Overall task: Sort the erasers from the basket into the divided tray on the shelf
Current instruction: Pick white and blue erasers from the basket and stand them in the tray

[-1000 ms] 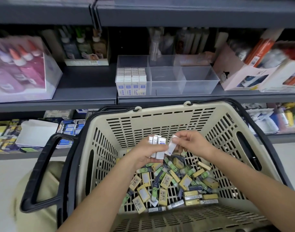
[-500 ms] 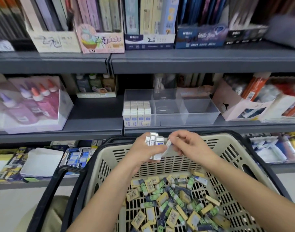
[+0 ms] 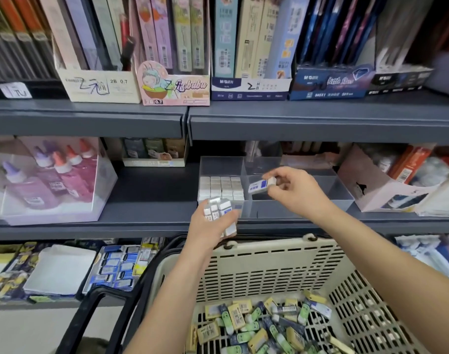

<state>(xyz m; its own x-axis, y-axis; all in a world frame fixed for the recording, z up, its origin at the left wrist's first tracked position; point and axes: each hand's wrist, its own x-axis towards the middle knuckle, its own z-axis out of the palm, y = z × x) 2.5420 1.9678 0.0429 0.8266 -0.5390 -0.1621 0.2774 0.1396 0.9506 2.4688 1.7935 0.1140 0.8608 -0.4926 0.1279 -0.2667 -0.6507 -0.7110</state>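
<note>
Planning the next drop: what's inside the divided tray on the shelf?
In the divided tray, the left compartment holds rows of white erasers. The rest looks bare where visible, but the right hand and its eraser cover much of it. The left hand hides its front-left corner.

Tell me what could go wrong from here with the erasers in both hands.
1. The left hand grips several white erasers in a bunch; one may slip and drop back into the basket or onto the floor.
2. The right hand pinches one blue-and-white eraser by its end over the divided tray; it could twist free and land in the wrong compartment.
3. The packed rows look full; forcing more in might disturb them.
</note>
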